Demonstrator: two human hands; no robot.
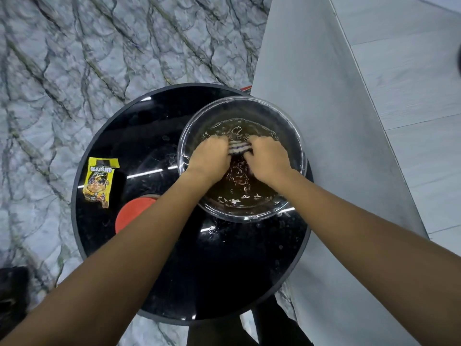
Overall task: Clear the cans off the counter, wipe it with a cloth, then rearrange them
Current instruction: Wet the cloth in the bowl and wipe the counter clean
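A clear glass bowl (189, 136) holding water stands on a round black glossy table (139, 136). Both my hands are inside the bowl. My left hand (210, 156) and my right hand (268, 158) grip a striped white-and-dark cloth (239, 148) between them, at the water's surface. The water is rippled around the cloth. No cans are in view.
A yellow sachet (99, 182) lies on the table's left part. A red round lid (132, 212) sits near it, partly under my left forearm. Marble-patterned floor (74, 58) lies to the left, a grey-white counter or wall panel (349, 121) to the right. Water drops dot the table.
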